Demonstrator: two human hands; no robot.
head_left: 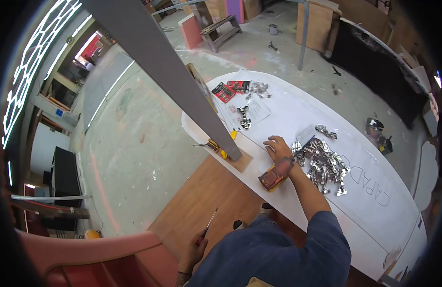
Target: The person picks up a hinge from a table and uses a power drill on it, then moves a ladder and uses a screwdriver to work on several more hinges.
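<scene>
Low in the head view, my left hand [196,249] is closed round the handle of a screwdriver [211,219], whose thin shaft points up and away. My right hand [278,148] reaches over the white table [288,107], its fingers apart near the tabletop. Beside my right wrist is a red-and-black power drill [277,174], its front end pointing toward the hinges; it partly covers the wrist. Just to the right lies a heap of shiny metal cabinet hinges [323,165]. A single hinge [244,117] sits farther off on a clear plastic bag.
A long grey board [175,79] rises slantwise at the table's left edge, beside a yellow-and-black tool [217,147]. Red packets [223,92] and small metal parts [259,88] lie at the far end. A wooden panel [206,191] is below; a pink-red seat [101,253] stands lower left.
</scene>
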